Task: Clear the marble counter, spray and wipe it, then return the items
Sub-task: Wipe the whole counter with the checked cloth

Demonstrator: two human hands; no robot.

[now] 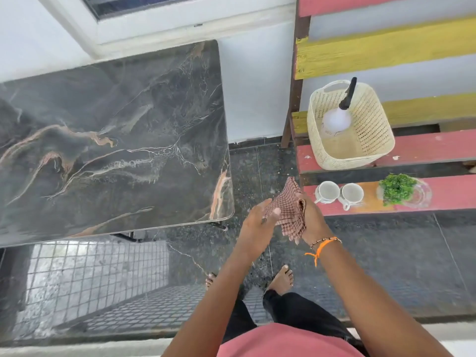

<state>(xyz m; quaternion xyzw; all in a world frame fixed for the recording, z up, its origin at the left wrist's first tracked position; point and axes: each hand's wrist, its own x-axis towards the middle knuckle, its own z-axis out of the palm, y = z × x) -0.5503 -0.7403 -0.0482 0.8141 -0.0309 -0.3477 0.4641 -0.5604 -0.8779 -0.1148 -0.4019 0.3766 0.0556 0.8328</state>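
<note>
Both hands on the red-and-white checked cotton cloth [287,215], mid-air over the floor, just off the counter's near-right corner. Right hand [313,217] is closed round its bunched right edge w/ folds hanging below; left hand [260,220] pinches the left side, fingers only half curled, thumb on top. Looks like folding or bunching the cloth, either for wiping or after it; can't tell which.

Risks: the loose hanging folds could slip out of that light left pinch & drop on the dark speckled floor [386,253], picking up grit that'd smear or scratch the top. A wide swing right could clip the two white ceramic cups [340,194] on the red step.

The dark veined marble counter [116,140] is bare & glossy, w/ rounded corners. Its items sit apart on painted red-and-yellow wooden steps [450,194]: cups beside a small green plant in a clear glass dish [401,191], on a tan mat. One step up, the white spray bottle w/ black nozzle [340,112] stands in a cream perforated plastic basket [371,130]. White wall & window ledge behind; bare feet on the floor.
</note>
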